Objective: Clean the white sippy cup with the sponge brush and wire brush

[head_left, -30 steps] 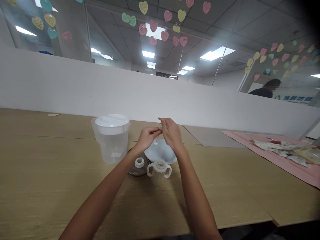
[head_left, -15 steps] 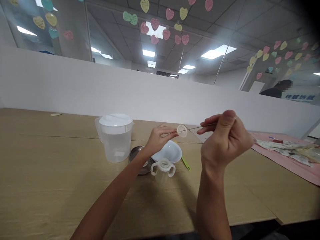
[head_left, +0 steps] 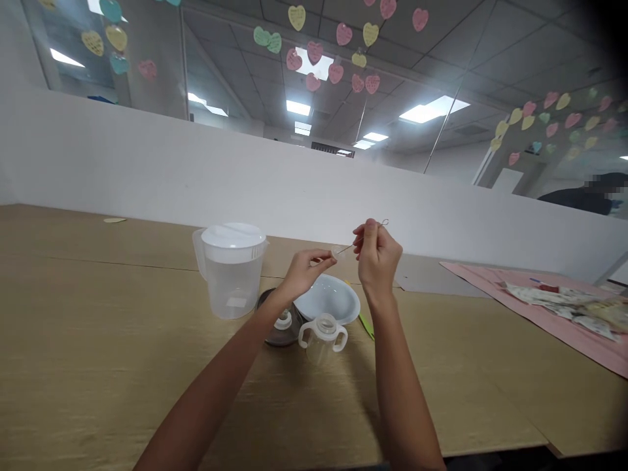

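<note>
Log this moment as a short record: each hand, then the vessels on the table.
Left hand: pinches a small clear piece
Right hand: holds a thin wire tool, looped at one end
Bottle: two-handled, upright, open-topped, in front of the bowl
Bowl: white, right of the metal dish
Metal dish: partly hidden
Pitcher: white lid on

The left pitcher [head_left: 230, 278] is smooth, cloudy plastic, its lid [head_left: 234, 234] glossier. The near bottle [head_left: 321, 345] looks like clear plastic. The bowl [head_left: 328, 297] is smooth and glossy; dish [head_left: 289, 337] and rod [head_left: 347, 248] look metallic. Table [head_left: 73, 340]: matt, wood-like. Right cloth [head_left: 473, 278]: matt.
</note>
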`<state>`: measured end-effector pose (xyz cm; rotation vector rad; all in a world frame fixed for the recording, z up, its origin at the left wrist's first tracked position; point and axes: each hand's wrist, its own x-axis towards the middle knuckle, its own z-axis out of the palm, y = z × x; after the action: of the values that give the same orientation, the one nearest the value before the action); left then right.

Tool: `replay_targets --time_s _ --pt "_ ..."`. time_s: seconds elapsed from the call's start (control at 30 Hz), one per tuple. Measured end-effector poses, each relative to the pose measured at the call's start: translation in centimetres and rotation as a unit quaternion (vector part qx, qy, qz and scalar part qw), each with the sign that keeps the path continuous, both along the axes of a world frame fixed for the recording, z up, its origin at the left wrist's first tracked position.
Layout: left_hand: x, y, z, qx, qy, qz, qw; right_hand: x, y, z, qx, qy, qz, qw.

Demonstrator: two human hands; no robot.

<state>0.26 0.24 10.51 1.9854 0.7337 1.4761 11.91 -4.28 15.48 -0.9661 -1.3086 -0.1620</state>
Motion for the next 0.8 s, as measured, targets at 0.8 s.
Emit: replay_targets --time_s 0.8 --pt "0.8 3.5 -5.5 0.075 0.439 0.12 0.887 10.2 -1.7 1.7 0.143 0.273 -0.08 0.948"
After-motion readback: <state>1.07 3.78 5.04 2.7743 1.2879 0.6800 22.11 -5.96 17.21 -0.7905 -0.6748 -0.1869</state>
